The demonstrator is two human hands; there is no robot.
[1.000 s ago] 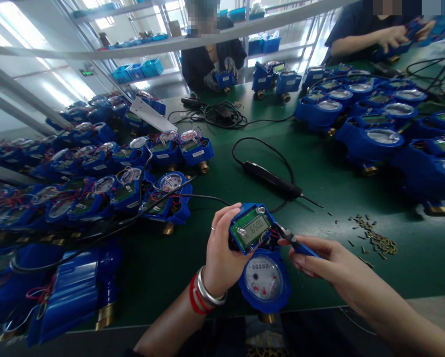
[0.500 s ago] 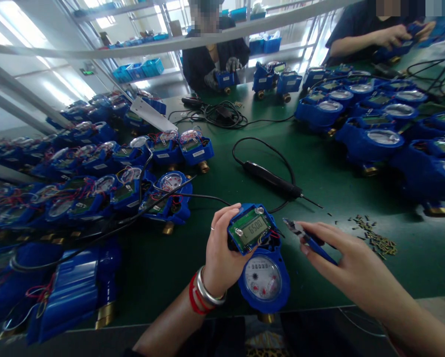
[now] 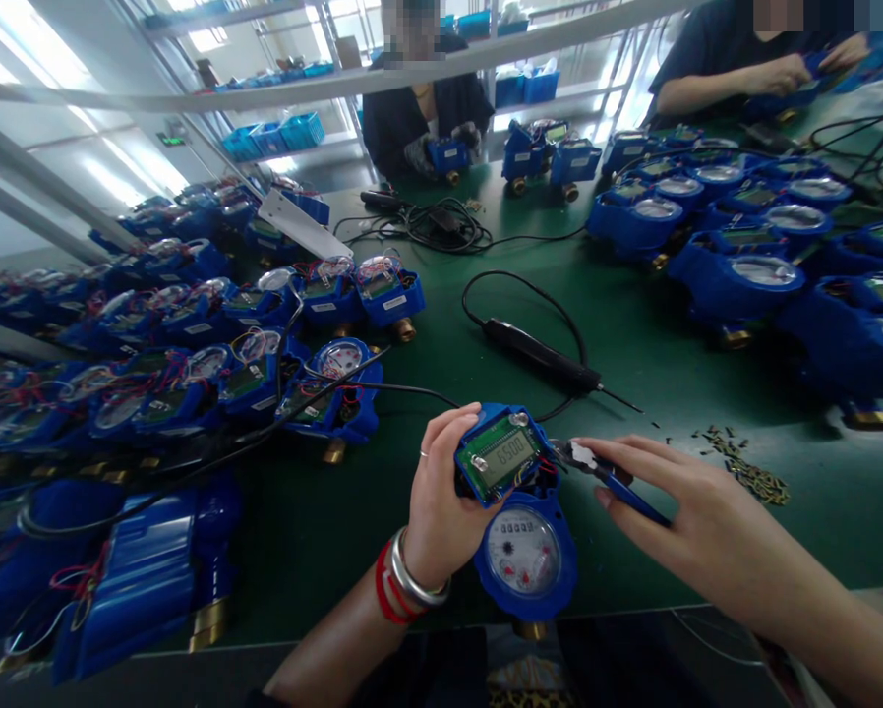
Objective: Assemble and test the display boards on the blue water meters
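Pliers (image 3: 629, 489) and held meter (image 3: 516, 513), partly out of sight.
From here the left hand (image 3: 447, 497) covers one side of the meter, its dial's (image 3: 524, 553) fine lettering is too small to read, I can't tell whether the pliers' tips touch it, and the right hand (image 3: 681, 506) hides part of their handles; along the counter's (image 3: 441, 344) right edge a big meter (image 3: 847, 339) runs out of view.

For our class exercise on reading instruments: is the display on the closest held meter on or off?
On: the display of this meter shows dark digits on a lighter panel.
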